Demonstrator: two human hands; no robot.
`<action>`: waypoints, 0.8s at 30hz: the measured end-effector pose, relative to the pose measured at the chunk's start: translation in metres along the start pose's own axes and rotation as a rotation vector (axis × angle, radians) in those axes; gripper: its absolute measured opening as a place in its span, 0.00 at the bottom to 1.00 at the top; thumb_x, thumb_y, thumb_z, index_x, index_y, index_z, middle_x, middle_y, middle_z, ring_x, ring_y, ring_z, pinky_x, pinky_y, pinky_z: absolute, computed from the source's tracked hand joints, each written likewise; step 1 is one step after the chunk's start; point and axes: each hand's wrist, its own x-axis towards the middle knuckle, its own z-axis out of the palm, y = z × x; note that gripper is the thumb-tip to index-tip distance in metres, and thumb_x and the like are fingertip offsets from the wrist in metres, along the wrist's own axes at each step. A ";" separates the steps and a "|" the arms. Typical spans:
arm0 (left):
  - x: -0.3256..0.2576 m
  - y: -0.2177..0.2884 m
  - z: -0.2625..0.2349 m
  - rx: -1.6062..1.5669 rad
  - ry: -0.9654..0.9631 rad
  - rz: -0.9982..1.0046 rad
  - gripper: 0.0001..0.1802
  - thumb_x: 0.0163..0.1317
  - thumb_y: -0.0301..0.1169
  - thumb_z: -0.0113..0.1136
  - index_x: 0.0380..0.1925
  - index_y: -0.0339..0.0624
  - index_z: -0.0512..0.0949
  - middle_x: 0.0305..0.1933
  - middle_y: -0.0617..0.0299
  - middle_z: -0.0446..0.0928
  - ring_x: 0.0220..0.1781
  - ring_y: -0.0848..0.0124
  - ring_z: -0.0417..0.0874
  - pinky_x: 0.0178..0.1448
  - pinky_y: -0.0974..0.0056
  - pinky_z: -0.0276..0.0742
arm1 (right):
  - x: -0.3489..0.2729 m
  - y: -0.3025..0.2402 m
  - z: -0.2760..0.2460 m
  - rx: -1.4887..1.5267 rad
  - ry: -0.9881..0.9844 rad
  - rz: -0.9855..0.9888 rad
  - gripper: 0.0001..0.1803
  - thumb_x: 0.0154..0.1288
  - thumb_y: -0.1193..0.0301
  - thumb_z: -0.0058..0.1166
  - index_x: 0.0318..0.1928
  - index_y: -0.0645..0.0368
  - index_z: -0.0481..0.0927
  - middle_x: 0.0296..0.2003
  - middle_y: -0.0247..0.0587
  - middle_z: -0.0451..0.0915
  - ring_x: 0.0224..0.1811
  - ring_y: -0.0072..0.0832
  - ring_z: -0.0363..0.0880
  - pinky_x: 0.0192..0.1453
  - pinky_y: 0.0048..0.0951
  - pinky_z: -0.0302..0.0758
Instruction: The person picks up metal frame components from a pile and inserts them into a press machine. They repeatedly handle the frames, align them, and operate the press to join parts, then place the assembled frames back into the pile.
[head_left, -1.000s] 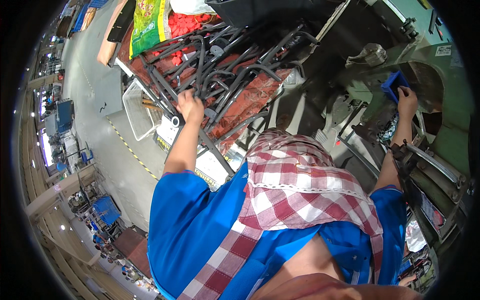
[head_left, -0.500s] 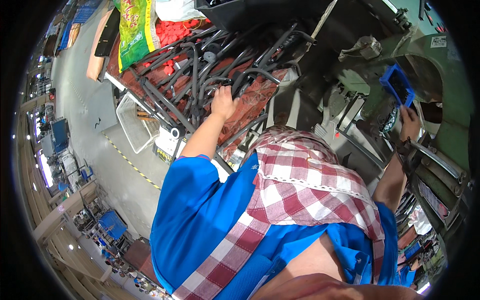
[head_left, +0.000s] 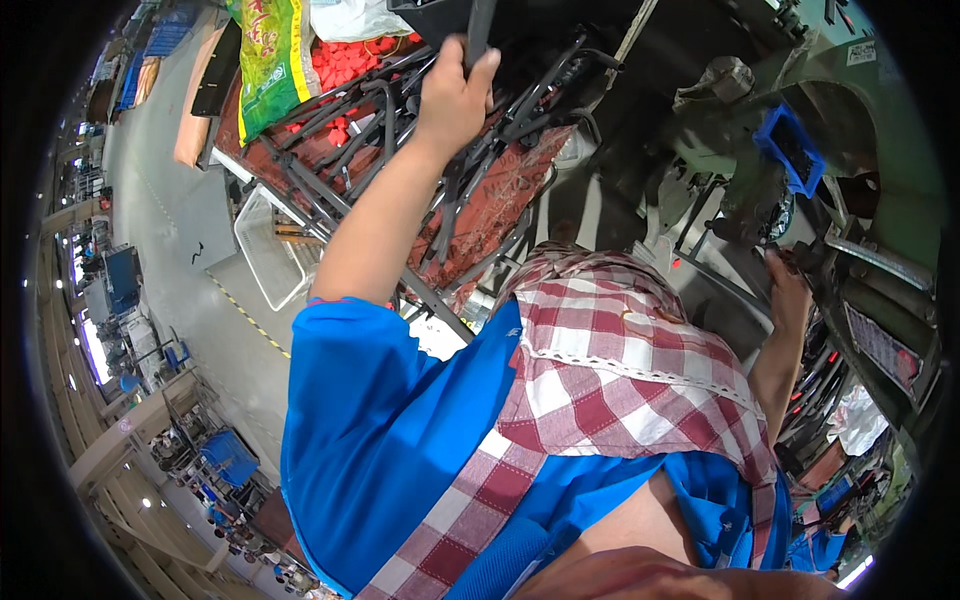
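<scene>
My left hand [head_left: 455, 100] is closed around a dark metal tube [head_left: 482, 28], raised at the far side above a heap of bent metal tube frames [head_left: 345, 150]. The frames lie on a red patterned cover [head_left: 510, 185]. At the right, my right hand [head_left: 790, 290] is near the green machine, with its fingers bent by a dark part. What it holds, if anything, I cannot make out. A blue tray [head_left: 815, 180] with small dark pieces is fixed or resting just beyond this hand.
Red plastic pieces [head_left: 345, 70] lie behind the frames, beside a green and yellow bag [head_left: 270, 70]. A white basket [head_left: 240, 225] stands at the left. The green machine body [head_left: 900, 130] fills the right, with a metal bar [head_left: 880, 262] jutting near my right forearm.
My left hand has moved up and away from the heap, lifting a tube frame with it. My right hand has dropped from the blue tray toward me.
</scene>
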 end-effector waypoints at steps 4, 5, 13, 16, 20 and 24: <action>0.011 0.089 -0.005 -0.154 0.112 0.090 0.09 0.71 0.34 0.50 0.41 0.39 0.67 0.24 0.65 0.70 0.19 0.77 0.71 0.23 0.71 0.67 | 0.008 0.022 -0.003 0.205 0.011 0.008 0.15 0.59 0.73 0.66 0.45 0.59 0.79 0.36 0.30 0.79 0.36 0.22 0.74 0.42 0.29 0.71; 0.014 0.108 -0.003 -0.251 0.148 0.087 0.08 0.73 0.34 0.47 0.41 0.41 0.67 0.24 0.65 0.68 0.18 0.77 0.70 0.21 0.72 0.65 | 0.010 0.031 -0.007 0.249 0.006 0.043 0.15 0.59 0.73 0.66 0.46 0.59 0.79 0.36 0.30 0.79 0.36 0.23 0.74 0.42 0.29 0.71; 0.025 0.067 -0.023 -0.443 0.396 0.177 0.09 0.70 0.32 0.52 0.36 0.38 0.66 0.25 0.62 0.70 0.21 0.73 0.72 0.27 0.70 0.72 | 0.016 0.017 0.025 0.429 0.063 -0.097 0.08 0.62 0.77 0.61 0.42 0.63 0.80 0.33 0.33 0.80 0.32 0.21 0.73 0.37 0.25 0.69; 0.026 0.054 -0.039 -0.423 0.535 0.174 0.08 0.72 0.31 0.48 0.37 0.38 0.64 0.24 0.61 0.69 0.20 0.72 0.71 0.25 0.69 0.71 | 0.017 0.010 0.034 0.029 0.197 -0.350 0.09 0.59 0.73 0.65 0.38 0.62 0.81 0.33 0.34 0.82 0.34 0.22 0.78 0.40 0.26 0.73; 0.031 0.050 -0.065 -0.410 0.627 0.138 0.10 0.74 0.34 0.43 0.40 0.38 0.61 0.23 0.59 0.70 0.20 0.70 0.72 0.26 0.66 0.73 | 0.010 0.008 0.045 -0.379 0.273 -0.400 0.15 0.60 0.64 0.66 0.37 0.64 0.83 0.32 0.38 0.84 0.35 0.23 0.80 0.42 0.28 0.75; 0.028 0.020 -0.094 -0.460 0.663 -0.013 0.13 0.75 0.36 0.39 0.45 0.34 0.60 0.25 0.56 0.70 0.23 0.65 0.76 0.28 0.61 0.77 | 0.018 0.024 0.050 -0.342 0.338 -0.421 0.19 0.59 0.59 0.66 0.37 0.65 0.82 0.28 0.39 0.81 0.29 0.24 0.78 0.39 0.29 0.74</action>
